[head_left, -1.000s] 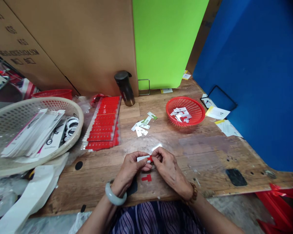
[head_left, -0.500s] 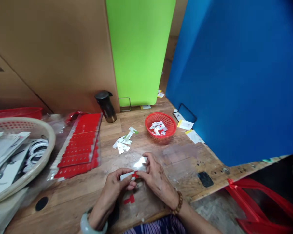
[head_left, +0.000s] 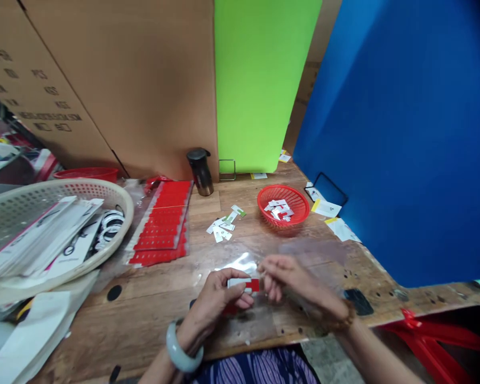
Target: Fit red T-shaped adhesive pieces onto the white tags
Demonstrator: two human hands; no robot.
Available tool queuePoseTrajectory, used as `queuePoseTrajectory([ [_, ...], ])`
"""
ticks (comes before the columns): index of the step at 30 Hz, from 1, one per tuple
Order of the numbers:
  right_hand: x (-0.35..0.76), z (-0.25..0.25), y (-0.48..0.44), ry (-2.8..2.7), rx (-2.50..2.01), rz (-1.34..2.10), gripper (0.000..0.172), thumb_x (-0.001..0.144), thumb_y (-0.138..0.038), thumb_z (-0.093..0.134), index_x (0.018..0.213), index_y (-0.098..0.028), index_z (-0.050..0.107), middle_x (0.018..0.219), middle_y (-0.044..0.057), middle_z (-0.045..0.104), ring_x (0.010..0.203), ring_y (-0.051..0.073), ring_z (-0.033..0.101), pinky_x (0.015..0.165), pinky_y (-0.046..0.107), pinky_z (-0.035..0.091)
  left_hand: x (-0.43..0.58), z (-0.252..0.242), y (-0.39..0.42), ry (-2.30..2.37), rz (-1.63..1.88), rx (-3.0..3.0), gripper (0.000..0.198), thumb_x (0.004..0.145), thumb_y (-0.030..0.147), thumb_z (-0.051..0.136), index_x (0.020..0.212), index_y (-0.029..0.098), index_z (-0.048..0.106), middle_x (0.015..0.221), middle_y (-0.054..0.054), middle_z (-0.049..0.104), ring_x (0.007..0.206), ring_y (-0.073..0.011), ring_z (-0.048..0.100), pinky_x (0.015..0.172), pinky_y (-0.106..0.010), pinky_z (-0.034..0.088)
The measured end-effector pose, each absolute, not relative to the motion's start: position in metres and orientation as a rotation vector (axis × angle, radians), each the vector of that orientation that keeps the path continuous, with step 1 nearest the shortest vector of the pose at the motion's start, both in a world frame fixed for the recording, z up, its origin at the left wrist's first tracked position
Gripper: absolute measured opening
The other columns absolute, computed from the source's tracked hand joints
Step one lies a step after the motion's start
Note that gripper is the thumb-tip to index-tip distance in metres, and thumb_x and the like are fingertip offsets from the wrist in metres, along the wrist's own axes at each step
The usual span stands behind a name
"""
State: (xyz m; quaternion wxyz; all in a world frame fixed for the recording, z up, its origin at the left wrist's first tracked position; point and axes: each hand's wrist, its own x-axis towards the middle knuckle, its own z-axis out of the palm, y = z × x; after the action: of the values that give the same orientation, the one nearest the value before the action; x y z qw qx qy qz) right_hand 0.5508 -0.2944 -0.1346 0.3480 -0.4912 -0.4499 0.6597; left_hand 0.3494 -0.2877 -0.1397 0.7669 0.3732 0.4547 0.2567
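My left hand grips a small white card between thumb and fingers, low over the front of the table. A red piece shows at the card's right end. Just right of it, apart from the card, is my right hand, blurred by motion. Its fingers are curled and the fingertips drawn together; whatever they may pinch is too small to make out. Partly hidden beneath my left hand lies another red piece. Beyond my hands several white and green cards lie scattered.
A red basket holds several small cards. To the left are red strips in clear bags and a large white basket of packaged items. A dark flask stands before cardboard. Green and blue panels stand behind.
My right hand has come off the card and moved right. My left hand still holds the card, with its red end now in plain sight. The view has shifted left.
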Motion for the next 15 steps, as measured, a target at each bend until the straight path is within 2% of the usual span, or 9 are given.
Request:
queuePoseTrajectory([
  [3,0.608,-0.076,-0.276,-1.017,-1.294,0.982,0.032,0.072,-0.04,0.07,0.096,-0.02,0.062,0.067,0.005,0.07,0.05,0.015,0.063,0.049,0.028,0.048,0.343,-0.145,-0.287,1.005,0.586,0.724,0.032,0.069,0.025,0.072,0.094,0.008,0.061,0.07,-0.011,0.071,0.055,-0.0129,0.066,0.055,-0.02,0.051],
  [5,0.639,-0.036,-0.267,-0.898,-1.137,0.462,0.023,0.074,-0.028,0.069,0.097,-0.025,0.064,0.074,0.004,0.071,0.059,0.014,0.064,0.061,0.033,0.048,0.339,-0.15,-0.285,1.018,0.617,0.66,0.029,0.072,0.021,0.07,0.095,0.008,0.061,0.074,-0.012,0.071,0.058,-0.0132,0.067,0.059,-0.02,0.053],
  [7,0.65,-0.013,-0.265,-0.939,-1.099,0.33,0.013,0.08,-0.027,0.061,0.091,-0.033,0.064,0.078,-0.002,0.072,0.066,0.011,0.063,0.069,0.038,0.042,0.336,-0.155,-0.282,1.024,0.657,0.608,0.023,0.075,0.017,0.067,0.095,0.008,0.06,0.078,-0.013,0.071,0.061,-0.0135,0.068,0.062,-0.021,0.054],
  [8,0.647,-0.012,-0.265,-0.967,-1.118,0.337,0.014,0.082,-0.026,0.059,0.09,-0.036,0.065,0.08,-0.004,0.07,0.069,0.01,0.062,0.071,0.036,0.043,0.335,-0.156,-0.28,1.024,0.676,0.589,0.02,0.076,0.015,0.065,0.094,0.007,0.06,0.079,-0.013,0.071,0.062,-0.0134,0.068,0.063,-0.021,0.055],
  [10,0.626,-0.031,-0.268,-1.024,-1.186,0.402,0.014,0.081,-0.027,0.062,0.093,-0.034,0.065,0.08,0.0,0.067,0.067,0.013,0.06,0.067,0.032,0.047,0.333,-0.159,-0.277,1.026,0.7,0.563,0.016,0.078,0.013,0.063,0.093,0.008,0.06,0.08,-0.012,0.071,0.062,-0.0128,0.068,0.064,-0.021,0.055],
  [12,0.593,-0.071,-0.273,-1.208,-1.304,0.729,0.015,0.078,-0.03,0.065,0.092,-0.026,0.064,0.068,0.001,0.063,0.058,0.014,0.058,0.056,0.029,0.047,0.333,-0.16,-0.275,1.03,0.708,0.555,0.016,0.077,0.013,0.064,0.092,0.008,0.059,0.08,-0.012,0.071,0.061,-0.0126,0.068,0.063,-0.021,0.055],
  [15,0.542,-0.133,-0.281,-1.283,-1.374,1.218,0.019,0.079,-0.036,0.06,0.09,-0.02,0.059,0.062,-0.002,0.058,0.051,0.011,0.054,0.047,0.023,0.043,0.331,-0.161,-0.272,1.036,0.708,0.586,0.022,0.073,0.017,0.07,0.091,0.009,0.059,0.077,-0.01,0.071,0.06,-0.0129,0.068,0.062,-0.021,0.055],
])
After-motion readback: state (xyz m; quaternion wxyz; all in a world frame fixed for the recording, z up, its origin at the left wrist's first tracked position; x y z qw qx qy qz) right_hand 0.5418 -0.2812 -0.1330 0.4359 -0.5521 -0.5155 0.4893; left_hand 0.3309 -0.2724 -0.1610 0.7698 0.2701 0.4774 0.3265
